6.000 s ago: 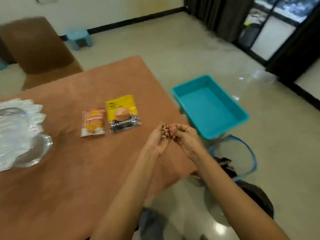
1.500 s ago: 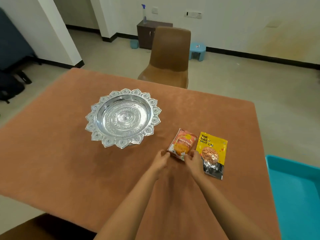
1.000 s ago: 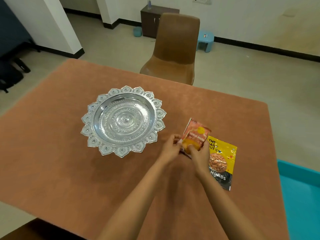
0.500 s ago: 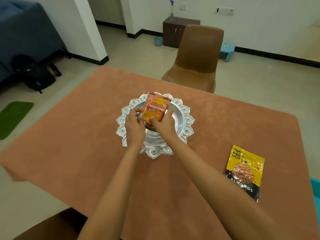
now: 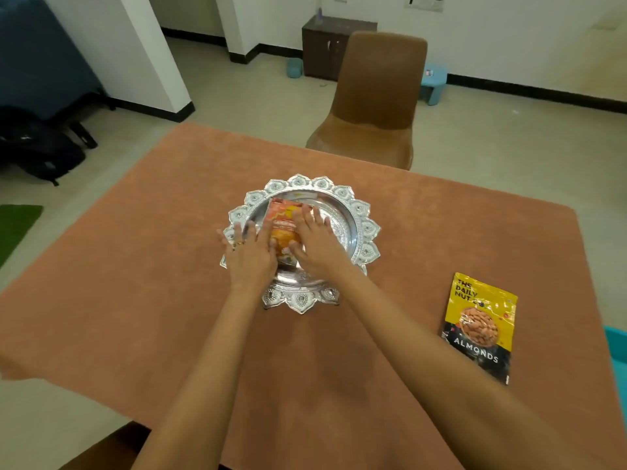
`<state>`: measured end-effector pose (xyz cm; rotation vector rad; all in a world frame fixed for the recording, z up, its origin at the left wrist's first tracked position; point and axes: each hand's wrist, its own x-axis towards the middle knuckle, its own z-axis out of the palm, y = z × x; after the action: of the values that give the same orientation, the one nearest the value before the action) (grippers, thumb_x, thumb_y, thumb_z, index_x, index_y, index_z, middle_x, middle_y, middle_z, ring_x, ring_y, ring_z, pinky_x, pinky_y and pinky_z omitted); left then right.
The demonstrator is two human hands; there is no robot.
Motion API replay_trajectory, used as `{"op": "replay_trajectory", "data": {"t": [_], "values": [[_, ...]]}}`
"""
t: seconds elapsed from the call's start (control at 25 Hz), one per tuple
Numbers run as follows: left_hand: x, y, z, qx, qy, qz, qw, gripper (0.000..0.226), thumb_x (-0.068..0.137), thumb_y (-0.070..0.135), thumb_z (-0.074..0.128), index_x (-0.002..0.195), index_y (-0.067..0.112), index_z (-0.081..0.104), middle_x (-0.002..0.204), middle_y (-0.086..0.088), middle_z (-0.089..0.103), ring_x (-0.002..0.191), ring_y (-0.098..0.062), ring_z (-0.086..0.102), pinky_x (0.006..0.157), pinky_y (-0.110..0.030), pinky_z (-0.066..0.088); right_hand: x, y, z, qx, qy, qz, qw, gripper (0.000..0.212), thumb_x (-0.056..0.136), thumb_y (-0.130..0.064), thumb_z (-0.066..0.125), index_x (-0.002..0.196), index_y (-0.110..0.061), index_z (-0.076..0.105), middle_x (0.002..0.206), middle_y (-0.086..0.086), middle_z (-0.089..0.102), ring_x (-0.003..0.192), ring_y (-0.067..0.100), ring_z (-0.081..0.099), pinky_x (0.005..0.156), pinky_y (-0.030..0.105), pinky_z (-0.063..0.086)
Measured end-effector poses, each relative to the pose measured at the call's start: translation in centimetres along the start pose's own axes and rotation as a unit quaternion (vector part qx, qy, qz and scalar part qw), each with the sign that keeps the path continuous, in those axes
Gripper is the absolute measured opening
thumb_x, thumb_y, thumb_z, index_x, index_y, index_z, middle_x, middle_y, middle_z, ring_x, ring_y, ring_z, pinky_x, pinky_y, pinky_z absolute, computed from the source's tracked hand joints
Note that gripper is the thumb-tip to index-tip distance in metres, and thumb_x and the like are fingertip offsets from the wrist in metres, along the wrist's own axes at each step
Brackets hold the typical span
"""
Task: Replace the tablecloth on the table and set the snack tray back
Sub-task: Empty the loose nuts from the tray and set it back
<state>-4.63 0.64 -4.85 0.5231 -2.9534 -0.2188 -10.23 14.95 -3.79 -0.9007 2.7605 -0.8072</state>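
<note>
Tablecloth point(image 5: 135, 300) lies spread flat over the bench, so that part of the job looks done. Left hand point(image 5: 249, 252) has its fingers splayed and fairly straight over the near-left rim of the tray point(image 5: 359, 215), with its thumb side against the packet point(image 5: 283, 220). Half a second ago both hands held that packet upright above the tray. Now it lies down in the bowl, at mid-bench. Right hand point(image 5: 317, 242) rests flat on the packet, fingers straight, pressing rather than gripping. So the first snack is in, and I judge both hands are about to let go. Almonds point(image 5: 480, 325) lie flat on the cloth well to the right, where they were, untouched. They likely go in next. A blue tub point(image 5: 619, 344) just shows at the right edge.
</note>
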Motion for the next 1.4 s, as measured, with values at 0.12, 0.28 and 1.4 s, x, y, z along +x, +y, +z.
{"op": "replay_trajectory", "data": {"t": [0.12,0.28,1.4], "values": [[-0.6,2.7,-0.3,-0.068,0.120,0.031,0.990,0.047,0.098,0.030,0.037,0.142,0.011,0.039,0.147,-0.022,0.036,0.141,-0.038,0.023,0.116,-0.055,0.005,-5.0,4.7,-2.7,0.140,0.202,0.101,0.964,0.044,0.099,-0.020,0.044,0.141,-0.005,0.040,0.150,0.017,0.033,0.145,0.028,0.017,0.114,0.025,0.013],[-7.1,14.0,1.0,-0.249,0.098,0.270,0.925,0.041,0.095,0.029,0.042,0.122,0.002,0.056,0.124,-0.017,0.057,0.116,-0.032,0.052,0.099,-0.046,0.044,-15.8,16.3,-3.0,0.037,0.312,0.403,0.860,0.046,0.091,-0.014,0.051,0.132,0.004,0.045,0.140,0.028,0.038,0.134,0.043,0.030,0.110,0.045,0.023],[-1.6,7.0,0.1,-0.162,0.051,0.099,0.980,0.050,0.094,0.048,0.034,0.127,0.017,0.055,0.118,-0.010,0.059,0.107,-0.035,0.052,0.089,-0.045,0.041,-7.9,3.0,-3.3,0.075,0.200,0.240,0.947,0.050,0.091,-0.022,0.056,0.136,-0.007,0.043,0.118,0.017,0.043,0.112,0.034,0.039,0.094,0.039,0.032]]}}
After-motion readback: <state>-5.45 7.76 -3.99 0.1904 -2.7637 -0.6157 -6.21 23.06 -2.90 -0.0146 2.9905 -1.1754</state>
